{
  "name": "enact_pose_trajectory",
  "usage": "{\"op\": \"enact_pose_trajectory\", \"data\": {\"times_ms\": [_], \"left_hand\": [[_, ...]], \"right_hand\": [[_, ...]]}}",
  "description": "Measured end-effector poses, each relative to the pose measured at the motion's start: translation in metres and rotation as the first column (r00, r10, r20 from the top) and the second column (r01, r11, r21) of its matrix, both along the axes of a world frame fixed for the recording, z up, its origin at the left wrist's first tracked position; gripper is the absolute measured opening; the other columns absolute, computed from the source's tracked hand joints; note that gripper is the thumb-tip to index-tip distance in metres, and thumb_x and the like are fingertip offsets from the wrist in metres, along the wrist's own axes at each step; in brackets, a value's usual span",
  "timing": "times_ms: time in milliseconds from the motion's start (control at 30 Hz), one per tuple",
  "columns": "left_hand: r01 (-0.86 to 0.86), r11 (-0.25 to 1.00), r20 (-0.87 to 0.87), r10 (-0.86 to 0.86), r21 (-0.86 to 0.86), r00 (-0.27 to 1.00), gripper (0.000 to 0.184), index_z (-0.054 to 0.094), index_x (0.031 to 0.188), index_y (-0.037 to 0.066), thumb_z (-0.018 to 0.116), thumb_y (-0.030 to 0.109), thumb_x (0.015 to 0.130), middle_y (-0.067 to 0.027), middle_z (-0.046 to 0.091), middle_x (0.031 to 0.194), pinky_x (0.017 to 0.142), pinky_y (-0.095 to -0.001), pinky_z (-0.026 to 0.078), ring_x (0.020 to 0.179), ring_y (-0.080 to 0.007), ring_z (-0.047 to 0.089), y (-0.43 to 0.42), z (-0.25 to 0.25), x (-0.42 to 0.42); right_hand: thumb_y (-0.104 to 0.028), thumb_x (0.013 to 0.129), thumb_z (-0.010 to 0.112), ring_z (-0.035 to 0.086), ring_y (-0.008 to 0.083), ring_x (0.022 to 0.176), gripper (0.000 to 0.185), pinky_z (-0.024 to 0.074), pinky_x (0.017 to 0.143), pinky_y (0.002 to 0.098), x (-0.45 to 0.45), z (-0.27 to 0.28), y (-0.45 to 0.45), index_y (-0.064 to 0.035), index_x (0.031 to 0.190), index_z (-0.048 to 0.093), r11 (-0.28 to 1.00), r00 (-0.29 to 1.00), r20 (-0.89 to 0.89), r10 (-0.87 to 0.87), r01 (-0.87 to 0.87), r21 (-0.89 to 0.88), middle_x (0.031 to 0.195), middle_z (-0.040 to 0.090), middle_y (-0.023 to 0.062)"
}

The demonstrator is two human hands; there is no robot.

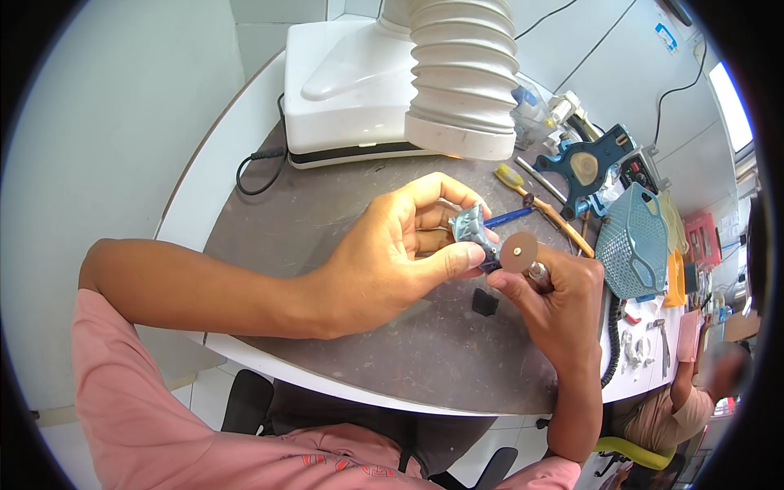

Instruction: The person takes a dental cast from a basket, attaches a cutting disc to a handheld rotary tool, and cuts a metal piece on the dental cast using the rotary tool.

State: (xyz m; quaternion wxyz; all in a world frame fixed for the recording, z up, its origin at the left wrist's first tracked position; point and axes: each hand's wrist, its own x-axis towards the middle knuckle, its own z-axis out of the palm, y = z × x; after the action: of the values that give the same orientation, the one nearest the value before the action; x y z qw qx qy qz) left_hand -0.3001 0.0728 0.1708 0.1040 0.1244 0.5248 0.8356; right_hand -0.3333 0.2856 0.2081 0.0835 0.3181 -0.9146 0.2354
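Note:
My left hand [400, 237] is closed around a small light blue-grey dental model [469, 224], pinching it between thumb and fingers. A dark blue part shows at the lower edge of the model. My right hand [559, 302] grips a rotary handpiece [539, 275], mostly hidden by the fingers. On the handpiece's tip sits a round brown cutting disc [519, 253], close beside the model's right side; whether they touch I cannot tell. A small black piece [484, 302] lies on the worktop below both hands.
Above the hands hangs a ribbed white suction hose [461, 73] from a white box [351, 90]. Rightward lie a blue pen-like tool [508, 217], a wooden-handled brush [563, 224], a blue articulator [584, 167] and a light blue basket [633, 245]. Another person [670, 408] sits far right.

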Motion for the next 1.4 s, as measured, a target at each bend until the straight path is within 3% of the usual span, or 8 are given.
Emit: {"op": "enact_pose_trajectory", "data": {"times_ms": [567, 1400], "left_hand": [[-0.006, 0.999, 0.002, 0.006, -0.043, 1.0, 0.034, 0.048, 0.121, 0.003, 0.066, 0.008, 0.092, -0.0053, 0.056, 0.115, 0.093, -0.0271, 0.052, 0.107, -0.0109, 0.059, -0.0009, 0.0014, 0.0012], [-0.014, 0.999, -0.012, 0.014, -0.033, 1.0, 0.031, 0.048, 0.118, 0.004, 0.066, 0.006, 0.092, -0.0046, 0.057, 0.113, 0.089, -0.0236, 0.05, 0.103, -0.0084, 0.058, -0.0004, -0.0012, 0.0017]], "right_hand": [[-0.035, 0.074, 0.084, 0.046, 0.0222, 0.043, 0.044, 0.0345, 0.045, 0.035, 0.0012, -0.0012, -0.0006, -0.0029, 0.063, 0.056, 1.0, 1.0, 0.004, 0.017, -0.017, -0.003, 0.052, 0.049, 0.0089], [-0.034, 0.075, 0.083, 0.042, 0.0204, 0.041, 0.044, 0.0332, 0.043, 0.0339, 0.0007, -0.0014, -0.0015, -0.0029, 0.062, 0.055, 1.0, 1.0, 0.015, 0.007, -0.007, -0.004, 0.049, 0.046, 0.0087]]}}
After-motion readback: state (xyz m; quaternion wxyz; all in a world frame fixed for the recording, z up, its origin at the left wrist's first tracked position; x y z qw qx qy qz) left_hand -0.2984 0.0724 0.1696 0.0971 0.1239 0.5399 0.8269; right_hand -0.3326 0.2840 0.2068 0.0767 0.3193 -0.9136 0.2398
